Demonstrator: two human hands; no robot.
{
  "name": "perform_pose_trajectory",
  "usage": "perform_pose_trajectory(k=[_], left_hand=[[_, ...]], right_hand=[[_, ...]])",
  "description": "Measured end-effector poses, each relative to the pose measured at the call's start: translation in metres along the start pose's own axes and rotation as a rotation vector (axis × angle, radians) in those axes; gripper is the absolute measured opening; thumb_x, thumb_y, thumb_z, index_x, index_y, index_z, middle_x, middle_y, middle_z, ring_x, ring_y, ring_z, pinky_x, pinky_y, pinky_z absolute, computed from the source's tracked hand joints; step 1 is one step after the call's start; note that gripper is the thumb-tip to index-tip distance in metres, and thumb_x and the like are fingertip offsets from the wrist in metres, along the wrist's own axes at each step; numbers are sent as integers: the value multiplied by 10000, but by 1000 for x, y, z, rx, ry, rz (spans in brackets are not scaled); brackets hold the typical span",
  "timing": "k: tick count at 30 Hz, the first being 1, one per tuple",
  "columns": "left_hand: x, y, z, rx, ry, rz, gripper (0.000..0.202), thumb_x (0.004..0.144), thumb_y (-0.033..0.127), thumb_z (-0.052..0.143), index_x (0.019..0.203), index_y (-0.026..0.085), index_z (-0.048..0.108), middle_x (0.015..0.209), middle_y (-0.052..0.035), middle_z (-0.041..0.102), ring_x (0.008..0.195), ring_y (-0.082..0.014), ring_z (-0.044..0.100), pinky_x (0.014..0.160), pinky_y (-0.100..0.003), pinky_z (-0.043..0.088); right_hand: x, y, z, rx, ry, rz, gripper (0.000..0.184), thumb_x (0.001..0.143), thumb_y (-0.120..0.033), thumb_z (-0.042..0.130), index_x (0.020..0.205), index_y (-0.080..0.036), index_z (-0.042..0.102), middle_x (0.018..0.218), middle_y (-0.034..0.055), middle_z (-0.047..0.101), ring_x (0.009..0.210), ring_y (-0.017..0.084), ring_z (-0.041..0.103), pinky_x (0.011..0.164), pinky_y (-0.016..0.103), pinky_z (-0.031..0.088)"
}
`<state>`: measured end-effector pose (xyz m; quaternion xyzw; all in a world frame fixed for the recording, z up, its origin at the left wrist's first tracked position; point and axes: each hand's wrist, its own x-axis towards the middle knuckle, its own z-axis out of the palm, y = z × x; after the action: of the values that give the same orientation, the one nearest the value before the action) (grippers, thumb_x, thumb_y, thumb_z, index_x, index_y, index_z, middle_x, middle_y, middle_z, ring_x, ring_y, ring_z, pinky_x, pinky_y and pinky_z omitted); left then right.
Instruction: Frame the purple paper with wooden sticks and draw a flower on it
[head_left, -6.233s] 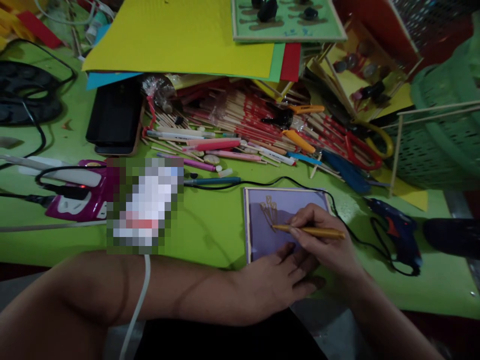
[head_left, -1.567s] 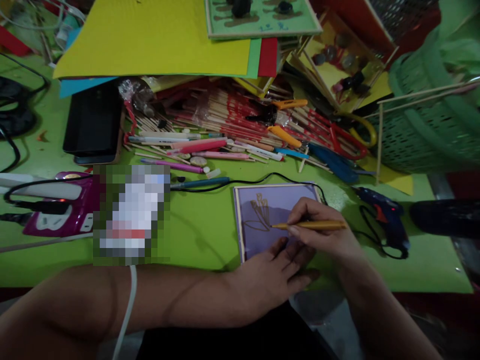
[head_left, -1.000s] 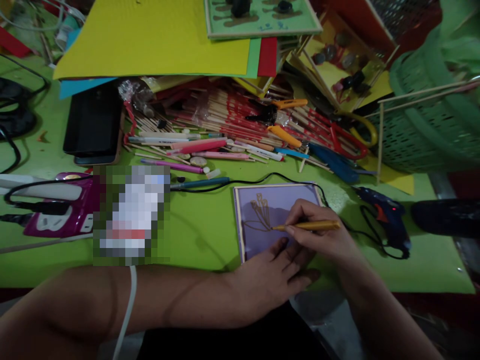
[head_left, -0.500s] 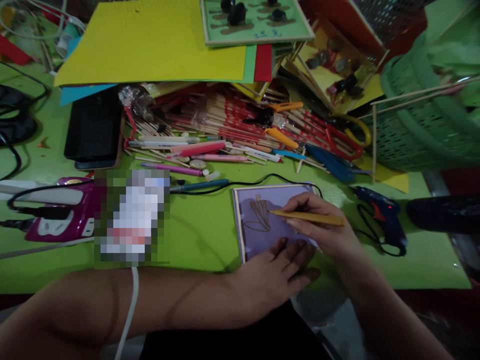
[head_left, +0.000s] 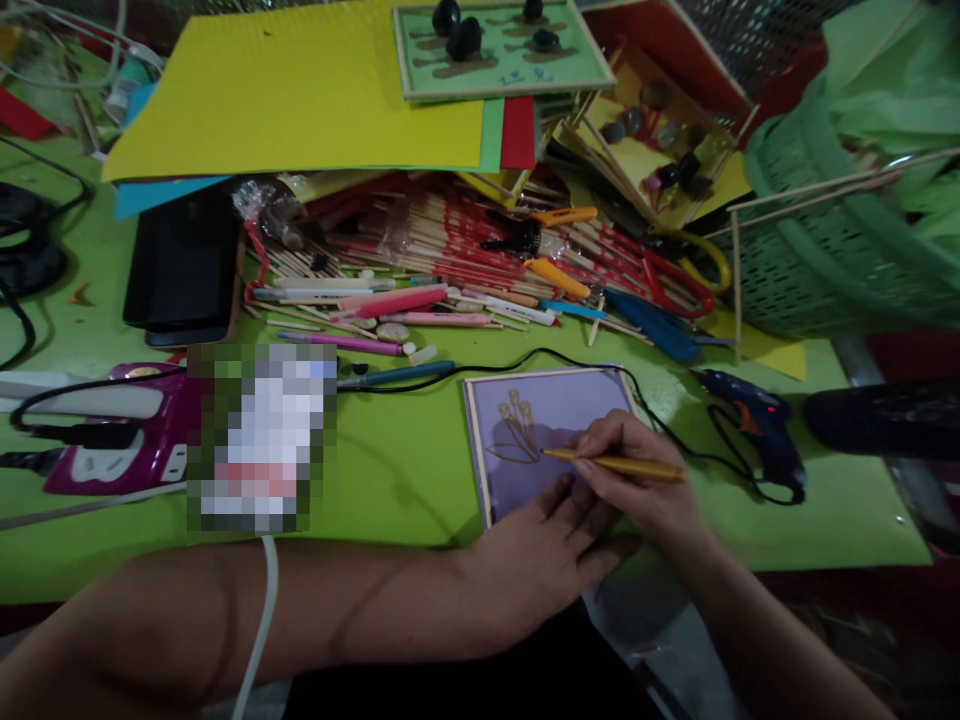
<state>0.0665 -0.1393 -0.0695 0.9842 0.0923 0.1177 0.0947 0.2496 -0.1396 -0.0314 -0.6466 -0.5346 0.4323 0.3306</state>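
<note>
A purple card (head_left: 555,400) with a thin wooden-stick frame lies on the green table near its front edge. A flower drawing (head_left: 516,425) in gold-brown lines, with long leaves below several blooms, fills its left half. My right hand (head_left: 637,465) is closed around a gold-coloured pen (head_left: 637,466), its tip at the card just right of the lower stems. My left hand (head_left: 547,550) rests across the card's lower edge, fingers stretched out and spread, holding nothing. Both hands hide the card's lower right part.
A glue gun (head_left: 757,420) lies at the right with its black cord behind the card. Pens, sticks and scissors (head_left: 686,280) are heaped at the back. A green basket (head_left: 795,240) stands far right. On the left are a power strip (head_left: 112,440) and a blurred-out phone (head_left: 270,440).
My right hand has moved the pen tip down from the blooms to beside the lower stems. The drawing's upper part is less covered by shadow. My left hand stays in place.
</note>
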Motion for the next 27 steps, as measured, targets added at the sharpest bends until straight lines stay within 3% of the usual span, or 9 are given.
perform_pose_trajectory(k=[9,21,27], left_hand=[[0,1,2,-9,8,-7,484,1002,280,507,1484,234,501,1512,-98,529,1350,-255,526,1183,-439,315],[0,0,0,18,61,-6,476,998,270,504,1471,216,521,1473,-98,570,1324,-262,553,1142,-430,356],[1,0,-3,25,20,-5,508,992,280,526,1495,219,497,1499,-104,547,1367,-273,515,1167,-442,324]], right_hand=[[1,3,1,-79,4,-64,112,868,-338,680,815,-267,611,759,22,661,725,228,660,636,360,543],[1,5,3,-151,21,-108,109,892,-353,656,859,-260,609,777,21,666,729,202,650,656,331,530],[2,2,5,-172,53,-114,95,876,-331,649,854,-249,607,761,21,670,690,185,638,627,309,514]])
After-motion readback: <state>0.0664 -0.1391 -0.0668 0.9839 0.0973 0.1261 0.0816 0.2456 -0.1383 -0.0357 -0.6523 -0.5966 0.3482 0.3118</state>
